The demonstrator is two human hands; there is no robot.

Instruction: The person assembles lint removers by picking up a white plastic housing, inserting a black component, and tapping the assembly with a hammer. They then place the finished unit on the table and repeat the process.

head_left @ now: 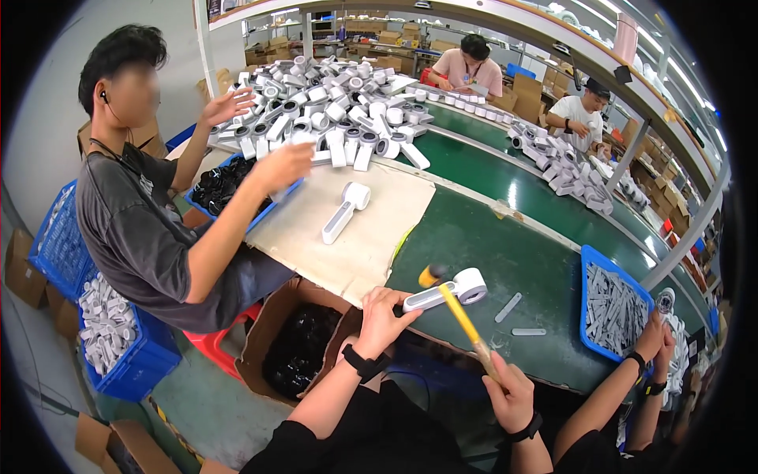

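The left hand (384,316) is closed around the handle of a white fan body (444,291), pinning it flat on the green belt (521,261) at the near edge, round head pointing right. The right hand (509,393) grips the yellow shaft of a mallet (460,314) with fingers wrapped tight; the shaft slants up and left so the dark-and-orange head sits just beside the fan body's handle, touching or nearly so. This looks like the tapping step, seating a part into the fan body. The next blow calls for a short, square strike clear of the left fingers, with the fan body kept from sliding. Two grey strips (509,307) lie on the belt just right of it, and a blue bin (612,312) of the same strips stands farther right. Across a cream mat (355,237), a seated person reaches into a heap of white housings (328,107).
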